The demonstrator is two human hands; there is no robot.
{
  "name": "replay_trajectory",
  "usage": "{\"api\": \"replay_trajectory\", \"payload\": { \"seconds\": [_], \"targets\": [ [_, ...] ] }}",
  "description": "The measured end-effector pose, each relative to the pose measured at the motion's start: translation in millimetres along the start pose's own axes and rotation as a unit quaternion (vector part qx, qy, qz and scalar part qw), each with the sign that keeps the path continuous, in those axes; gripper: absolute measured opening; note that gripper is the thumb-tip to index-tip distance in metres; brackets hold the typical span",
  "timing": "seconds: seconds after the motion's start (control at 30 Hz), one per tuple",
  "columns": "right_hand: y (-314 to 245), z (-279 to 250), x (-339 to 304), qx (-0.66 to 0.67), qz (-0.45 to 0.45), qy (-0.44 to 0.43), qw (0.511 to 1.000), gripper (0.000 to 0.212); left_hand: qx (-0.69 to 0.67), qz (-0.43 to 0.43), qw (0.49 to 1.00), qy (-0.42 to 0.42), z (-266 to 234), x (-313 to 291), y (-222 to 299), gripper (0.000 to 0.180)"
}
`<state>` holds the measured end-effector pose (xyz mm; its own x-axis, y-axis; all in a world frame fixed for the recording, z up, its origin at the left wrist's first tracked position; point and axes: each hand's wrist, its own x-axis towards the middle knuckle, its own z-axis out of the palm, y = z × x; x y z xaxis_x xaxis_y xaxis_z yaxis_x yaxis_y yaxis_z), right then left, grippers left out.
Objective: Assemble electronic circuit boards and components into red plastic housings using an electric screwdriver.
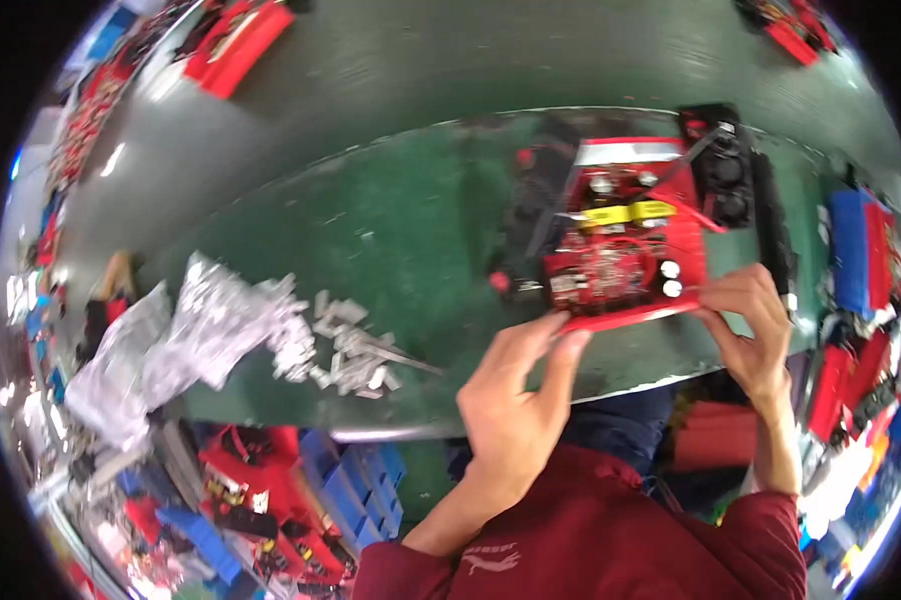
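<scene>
Red open chassis [630, 255] with a circuit board inside sits on the green bench top [400, 230], right of centre, close to the near edge. The board shows a yellow block [625, 213] across the middle, silver-topped capacitors [670, 278] at the lower right, and dense small parts on the lower left.

Left hand [515, 400] reaches up from below, fingers stretched and loosely together, fingertips touching the chassis's near-left bottom edge. Not wrapped around it, more pressing or propping the lip. Right hand [750, 325] is at the near-right corner, fingers curled, thumb and forefinger pinching the chassis edge. Both sleeves are dark red.

Just behind and right of the chassis: a black fan unit [725, 175] with two round openings, touching or nearly touching the red housing. A long black strip [775, 225] lies along the right side, just beside the right hand. Dark cables with a red knob [498, 281] lie at the chassis's left.

Well apart to the left on the bench: a heap of small silver metal pieces [345, 350], spilling from crumpled clear plastic bags [170, 340].

Below the bench edge: blue bins [355, 485] and red parts. At the far right: blue and red stacked items [855, 250]. Top left: more red housings [240, 40] on the grey floor.
</scene>
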<state>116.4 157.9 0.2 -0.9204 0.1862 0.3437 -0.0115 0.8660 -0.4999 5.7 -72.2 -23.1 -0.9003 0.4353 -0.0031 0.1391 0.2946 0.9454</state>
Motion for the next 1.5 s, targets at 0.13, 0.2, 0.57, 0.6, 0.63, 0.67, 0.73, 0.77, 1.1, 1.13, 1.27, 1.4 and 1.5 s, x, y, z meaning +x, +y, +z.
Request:
{"api": "replay_trajectory", "payload": {
  "seconds": [0.13,0.2,0.57,0.6,0.63,0.67,0.73,0.77,1.1,1.13,1.27,1.4,1.5],
  "targets": [
    [7.1,5.5,-3.8,-0.060,-0.020,0.023,0.998,0.033,0.017,0.016,0.999,-0.038,-6.4,2.4,-6.4,0.024],
    [14.6,-4.0,-18.2,-0.120,-0.017,0.050,0.991,0.036,0.051,0.051,0.992,-0.101,-36.9,4.6,1.0,0.027],
    [52.7,-29.6,-115.5,-0.092,0.411,0.204,0.883,0.047,0.353,0.071,0.933,0.003,-165.2,73.8,-50.9,0.017],
    [53.0,-21.2,-107.4,-0.200,0.363,0.181,0.892,0.048,0.370,0.064,0.927,-0.006,-168.8,72.6,-48.4,0.017],
    [46.1,-15.6,-92.9,-0.202,0.354,0.179,0.895,0.050,0.384,0.057,0.921,-0.015,-175.3,70.6,-50.5,0.017],
    [33.4,-16.6,-79.4,-0.141,0.415,0.158,0.885,0.052,0.388,0.041,0.921,-0.025,-184.2,70.9,-52.9,0.017],
    [29.9,-10.5,-88.0,-0.164,0.322,0.177,0.916,0.055,0.412,0.030,0.910,-0.044,-198.6,71.6,-56.3,0.018],
    [18.7,-4.8,-98.2,-0.149,0.348,0.175,0.909,0.055,0.432,0.034,0.900,-0.049,-200.1,72.6,-54.8,0.018],
    [-81.9,18.8,-181.2,0.387,0.538,0.056,0.747,0.049,0.271,0.094,0.954,-0.089,-116.7,78.9,21.1,0.019],
    [-86.9,15.9,-175.0,0.420,0.562,0.004,0.712,0.044,0.233,0.089,0.962,-0.111,-89.6,72.8,35.5,0.022],
    [-113.2,71.6,-194.6,0.431,0.455,0.037,0.778,0.043,0.223,0.067,0.951,-0.204,-18.6,74.8,47.7,0.023],
    [-120.7,92.9,-192.6,0.361,0.378,0.071,0.850,0.053,0.264,0.241,0.884,-0.301,19.6,68.4,52.7,0.014],
    [-122.6,89.2,-177.2,0.381,0.394,0.070,0.833,0.053,0.295,0.219,0.874,-0.316,20.7,76.9,48.1,0.014]
  ]
}}
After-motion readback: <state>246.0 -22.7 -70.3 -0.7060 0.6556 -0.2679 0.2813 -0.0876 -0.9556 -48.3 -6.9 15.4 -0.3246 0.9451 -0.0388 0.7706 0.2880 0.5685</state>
